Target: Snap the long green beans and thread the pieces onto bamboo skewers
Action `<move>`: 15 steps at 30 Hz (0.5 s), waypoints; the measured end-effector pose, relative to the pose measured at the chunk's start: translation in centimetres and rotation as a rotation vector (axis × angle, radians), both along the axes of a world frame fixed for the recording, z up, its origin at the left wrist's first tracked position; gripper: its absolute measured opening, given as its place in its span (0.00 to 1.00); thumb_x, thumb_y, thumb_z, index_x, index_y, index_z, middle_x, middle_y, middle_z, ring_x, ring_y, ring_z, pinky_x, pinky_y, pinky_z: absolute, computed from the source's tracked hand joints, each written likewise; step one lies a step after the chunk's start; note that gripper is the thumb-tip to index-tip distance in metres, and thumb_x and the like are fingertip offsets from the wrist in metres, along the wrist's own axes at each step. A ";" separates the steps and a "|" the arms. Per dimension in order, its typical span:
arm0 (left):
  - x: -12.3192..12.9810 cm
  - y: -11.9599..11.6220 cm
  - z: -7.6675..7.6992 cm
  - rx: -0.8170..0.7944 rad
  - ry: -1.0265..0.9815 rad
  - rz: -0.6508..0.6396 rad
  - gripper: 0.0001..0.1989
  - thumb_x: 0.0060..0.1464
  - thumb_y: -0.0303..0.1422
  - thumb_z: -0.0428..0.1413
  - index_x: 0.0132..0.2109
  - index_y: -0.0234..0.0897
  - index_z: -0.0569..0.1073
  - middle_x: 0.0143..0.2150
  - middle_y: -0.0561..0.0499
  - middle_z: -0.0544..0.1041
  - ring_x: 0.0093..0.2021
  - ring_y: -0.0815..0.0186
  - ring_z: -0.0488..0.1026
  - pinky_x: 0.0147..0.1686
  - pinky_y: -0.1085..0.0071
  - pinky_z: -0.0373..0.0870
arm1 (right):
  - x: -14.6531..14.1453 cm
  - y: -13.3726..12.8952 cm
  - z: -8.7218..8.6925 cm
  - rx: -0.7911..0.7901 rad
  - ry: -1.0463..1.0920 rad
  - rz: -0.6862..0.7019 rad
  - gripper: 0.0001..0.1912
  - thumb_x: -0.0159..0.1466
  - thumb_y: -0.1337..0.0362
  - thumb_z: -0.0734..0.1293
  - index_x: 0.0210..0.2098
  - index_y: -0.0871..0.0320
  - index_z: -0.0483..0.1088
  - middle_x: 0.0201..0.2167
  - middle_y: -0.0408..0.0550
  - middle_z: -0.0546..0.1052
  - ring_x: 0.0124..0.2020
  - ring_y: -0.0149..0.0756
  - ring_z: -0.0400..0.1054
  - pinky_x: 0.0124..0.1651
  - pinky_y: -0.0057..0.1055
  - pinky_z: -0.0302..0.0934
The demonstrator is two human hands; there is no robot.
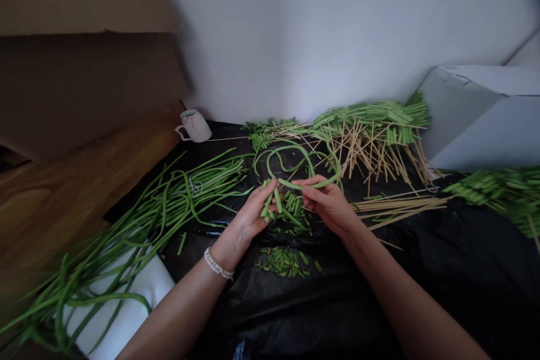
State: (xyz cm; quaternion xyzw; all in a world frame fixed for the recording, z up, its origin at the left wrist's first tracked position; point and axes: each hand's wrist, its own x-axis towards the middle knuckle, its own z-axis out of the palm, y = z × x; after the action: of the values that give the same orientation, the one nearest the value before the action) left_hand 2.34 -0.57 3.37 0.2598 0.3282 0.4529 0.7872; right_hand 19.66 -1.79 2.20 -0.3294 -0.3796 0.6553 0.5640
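At the left stands a brown box (pixel 84 79); below it, many long stems (pixel 169 197) lie, partly over a white thing (pixel 156 281). Behind them is a mug (pixel 196 126). The left hand (pixel 255 211), with a bracelet (pixel 217 267) at its wrist, is closed around several cut pieces (pixel 277 201). Under the hands, short bits (pixel 280 261) lie on the black sheet (pixel 320 304). The right hand (pixel 327 202) pinches one curling stem (pixel 332 181), whose end is close to the left fingertips; if it touches them, I cannot tell. The two hands are near but apart. Farther right are loose sticks (pixel 405 204), a green stack (pixel 375 115) with sticks protruding, a white box (pixel 481 112) and a blurred green pile (pixel 506 194).
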 end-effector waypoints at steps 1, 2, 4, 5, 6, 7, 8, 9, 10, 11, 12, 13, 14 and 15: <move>0.0 -0.1 0.1 -0.033 -0.032 -0.030 0.15 0.49 0.36 0.66 0.31 0.32 0.68 0.24 0.58 0.63 0.20 0.79 0.60 0.17 0.85 0.56 | 0.1 0.0 0.0 -0.001 0.015 0.001 0.10 0.52 0.60 0.77 0.29 0.56 0.75 0.34 0.44 0.80 0.21 0.22 0.59 0.22 0.24 0.51; -0.1 -0.2 0.3 -0.068 -0.070 -0.068 0.14 0.51 0.36 0.64 0.31 0.32 0.68 0.25 0.57 0.63 0.21 0.79 0.61 0.17 0.84 0.58 | 0.1 0.1 0.0 -0.002 0.032 0.000 0.10 0.52 0.59 0.76 0.29 0.56 0.74 0.29 0.42 0.78 0.19 0.22 0.57 0.21 0.23 0.50; -0.2 -0.3 0.6 -0.125 -0.162 -0.151 0.14 0.54 0.36 0.62 0.31 0.33 0.67 0.25 0.57 0.62 0.22 0.78 0.62 0.17 0.84 0.59 | 0.3 0.3 0.1 -0.019 0.076 -0.013 0.11 0.53 0.58 0.76 0.29 0.56 0.73 0.23 0.40 0.75 0.17 0.21 0.54 0.20 0.23 0.47; -0.3 -0.3 0.7 -0.141 -0.215 -0.180 0.13 0.55 0.35 0.62 0.31 0.33 0.66 0.26 0.57 0.62 0.21 0.78 0.62 0.17 0.84 0.59 | 0.3 0.3 0.1 -0.033 0.097 -0.019 0.12 0.53 0.58 0.76 0.29 0.56 0.72 0.22 0.39 0.74 0.17 0.21 0.54 0.19 0.23 0.46; -0.5 -0.3 0.8 -0.149 -0.265 -0.194 0.13 0.55 0.33 0.61 0.30 0.33 0.65 0.25 0.57 0.62 0.21 0.79 0.61 0.16 0.85 0.58 | 0.4 0.4 0.2 -0.047 0.116 -0.031 0.13 0.53 0.57 0.76 0.29 0.56 0.71 0.21 0.39 0.73 0.17 0.21 0.53 0.19 0.22 0.45; -0.6 -0.2 0.8 -0.152 -0.303 -0.192 0.13 0.55 0.32 0.61 0.29 0.34 0.63 0.25 0.57 0.61 0.20 0.79 0.60 0.16 0.85 0.57 | 0.4 0.5 0.2 -0.059 0.130 -0.045 0.14 0.52 0.57 0.76 0.29 0.56 0.71 0.21 0.38 0.73 0.16 0.20 0.52 0.19 0.22 0.45; -0.8 -0.1 0.8 -0.150 -0.329 -0.180 0.14 0.55 0.30 0.61 0.29 0.34 0.62 0.24 0.58 0.60 0.20 0.79 0.59 0.15 0.85 0.56 | 0.4 0.5 0.3 -0.065 0.137 -0.061 0.14 0.52 0.56 0.76 0.29 0.56 0.70 0.22 0.39 0.73 0.16 0.20 0.52 0.18 0.22 0.45; -0.9 0.0 0.7 -0.146 -0.337 -0.166 0.14 0.54 0.29 0.61 0.28 0.34 0.62 0.24 0.59 0.59 0.19 0.80 0.59 0.15 0.85 0.55 | 0.4 0.5 0.3 -0.065 0.137 -0.074 0.15 0.52 0.56 0.76 0.29 0.57 0.70 0.23 0.39 0.74 0.17 0.20 0.52 0.19 0.22 0.45; -1.0 0.1 0.6 -0.140 -0.326 -0.155 0.14 0.54 0.29 0.62 0.28 0.34 0.62 0.23 0.59 0.59 0.19 0.79 0.58 0.15 0.85 0.55 | 0.4 0.5 0.3 -0.063 0.128 -0.083 0.15 0.52 0.56 0.77 0.29 0.57 0.70 0.23 0.40 0.74 0.17 0.21 0.53 0.19 0.22 0.46; -1.0 0.1 0.5 -0.131 -0.297 -0.150 0.14 0.53 0.30 0.62 0.28 0.34 0.63 0.23 0.59 0.59 0.19 0.79 0.58 0.16 0.85 0.56 | 0.4 0.5 0.3 -0.062 0.115 -0.086 0.15 0.51 0.55 0.77 0.28 0.57 0.70 0.24 0.40 0.74 0.18 0.21 0.53 0.19 0.22 0.46; -1.0 0.1 0.4 -0.119 -0.256 -0.151 0.13 0.53 0.31 0.63 0.29 0.34 0.64 0.23 0.59 0.59 0.19 0.79 0.59 0.17 0.84 0.57 | 0.4 0.5 0.2 -0.068 0.099 -0.082 0.16 0.51 0.55 0.77 0.28 0.57 0.70 0.24 0.40 0.74 0.18 0.21 0.54 0.19 0.22 0.46; -0.9 0.1 0.4 -0.104 -0.209 -0.154 0.13 0.51 0.32 0.64 0.31 0.34 0.66 0.23 0.59 0.59 0.20 0.79 0.59 0.17 0.84 0.57 | 0.4 0.4 0.1 -0.078 0.080 -0.069 0.16 0.51 0.55 0.77 0.27 0.57 0.70 0.23 0.40 0.73 0.19 0.22 0.55 0.20 0.22 0.47; -0.8 0.0 0.3 -0.086 -0.160 -0.159 0.13 0.50 0.34 0.65 0.32 0.33 0.68 0.23 0.59 0.60 0.20 0.78 0.59 0.18 0.83 0.58 | 0.3 0.4 0.0 -0.088 0.061 -0.054 0.16 0.51 0.55 0.77 0.27 0.57 0.71 0.23 0.40 0.72 0.20 0.22 0.56 0.21 0.22 0.48; -0.7 -0.2 0.3 -0.064 -0.108 -0.165 0.14 0.48 0.35 0.66 0.33 0.33 0.70 0.22 0.59 0.60 0.20 0.78 0.59 0.19 0.83 0.58 | 0.3 0.3 -0.2 -0.094 0.040 -0.038 0.16 0.51 0.54 0.77 0.27 0.57 0.71 0.22 0.39 0.70 0.21 0.23 0.57 0.21 0.22 0.49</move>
State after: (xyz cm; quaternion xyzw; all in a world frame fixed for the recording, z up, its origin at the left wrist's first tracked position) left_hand 1.66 -0.73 3.63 0.2356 0.2769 0.3892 0.8463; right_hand 19.94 -1.47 2.00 -0.3492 -0.3306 0.6682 0.5677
